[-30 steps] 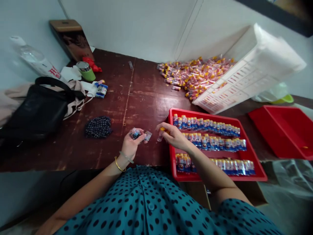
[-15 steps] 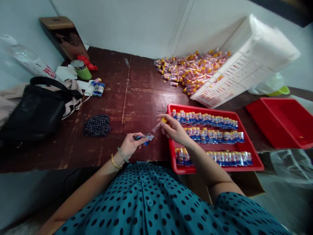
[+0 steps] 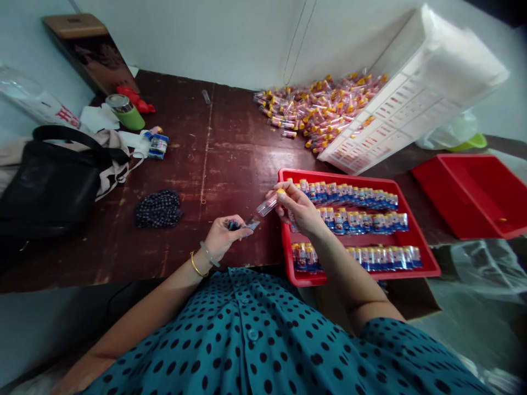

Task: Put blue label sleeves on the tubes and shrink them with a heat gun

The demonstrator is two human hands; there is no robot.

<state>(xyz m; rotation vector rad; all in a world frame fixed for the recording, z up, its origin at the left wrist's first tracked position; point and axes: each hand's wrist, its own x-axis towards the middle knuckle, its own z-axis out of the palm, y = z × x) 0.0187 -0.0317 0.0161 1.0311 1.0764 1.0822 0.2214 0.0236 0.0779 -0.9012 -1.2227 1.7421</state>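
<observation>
My left hand [image 3: 222,237], a bangle and a bracelet on its wrist, is closed on small printed plastic sleeves [image 3: 247,224] in blue and clear film. Just right of it, my right hand [image 3: 297,206] pinches a clear tube with a yellow cap [image 3: 267,204] by its capped end. The tube tilts, its clear end pointing down toward the sleeves, with a small gap between them. Beneath my right forearm lies a red tray [image 3: 354,280] holding three rows of yellow-capped tubes [image 3: 362,222] in blue printed sleeves.
At the back, a pile of yellow-capped tubes [image 3: 321,109] leans against a white plastic basket [image 3: 395,104]. A red bin [image 3: 444,192] stands at the right. On the left are a black bag [image 3: 49,181], a green jar [image 3: 127,112] and a dark checked cloth [image 3: 158,209].
My right hand has turned the tube so that more of its clear body shows, still beside the sleeves in my left hand. The whole view has shifted slightly.
</observation>
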